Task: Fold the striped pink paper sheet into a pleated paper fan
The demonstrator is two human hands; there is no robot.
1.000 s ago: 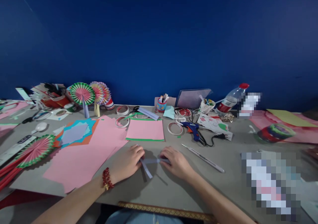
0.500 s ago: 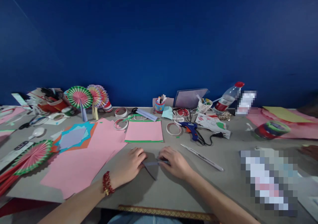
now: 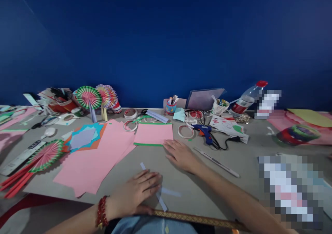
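Note:
Near the table's front edge, my left hand point(image 3: 140, 189) lies with fingers stretched out over pale paper strips point(image 3: 169, 192). Parts of the strips stick out above, below and to the right of the fingers; the rest is hidden under the hand. My right hand point(image 3: 183, 155) reaches forward with its fingers extended. Its fingertips touch the front right corner of a pink sheet point(image 3: 153, 133) edged with green strips at top and bottom. No object shows in its grasp. A white pen-like tool point(image 3: 217, 162) lies to the right of that hand.
Larger pink sheets point(image 3: 90, 168) and folded paper fans point(image 3: 89, 97) are on the left. Tape rolls point(image 3: 185, 131), a blue glue gun point(image 3: 205, 133) with its cord, a pen cup point(image 3: 171, 108) and a plastic bottle point(image 3: 243, 102) stand or lie toward the back wall.
My left hand has come down toward the table edge and flattened over the strips. My right hand has let go of the strips and moved forward to the green-edged pink sheet.

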